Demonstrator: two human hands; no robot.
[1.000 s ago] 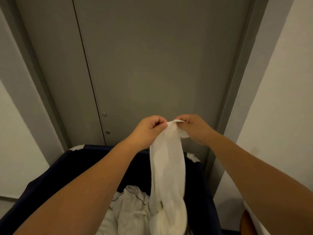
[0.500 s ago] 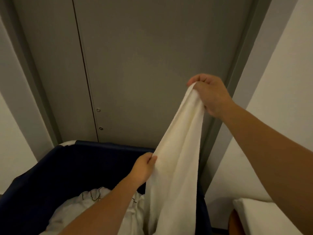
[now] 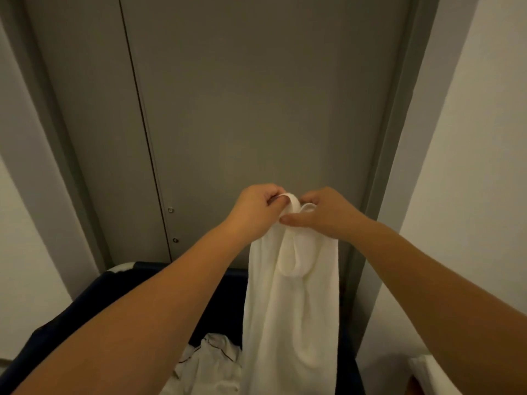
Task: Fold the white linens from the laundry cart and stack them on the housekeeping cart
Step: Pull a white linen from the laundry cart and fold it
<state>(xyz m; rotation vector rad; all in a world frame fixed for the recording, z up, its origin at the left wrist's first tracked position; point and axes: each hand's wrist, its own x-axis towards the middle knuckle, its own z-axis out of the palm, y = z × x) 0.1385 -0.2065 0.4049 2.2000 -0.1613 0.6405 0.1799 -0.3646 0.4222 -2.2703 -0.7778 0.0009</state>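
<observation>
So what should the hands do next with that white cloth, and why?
Probably draw them apart to spread the top edge: left hand and right hand pinch the white cloth close together, so it hangs bunched over the laundry cart.

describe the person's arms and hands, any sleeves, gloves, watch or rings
Both arms are bare: the left forearm and right forearm show no sleeve as far as the frame edge. The left hand and right hand wear no gloves. No watch or bracelet shows at either wrist, and no ring on the fingers in view.
</observation>
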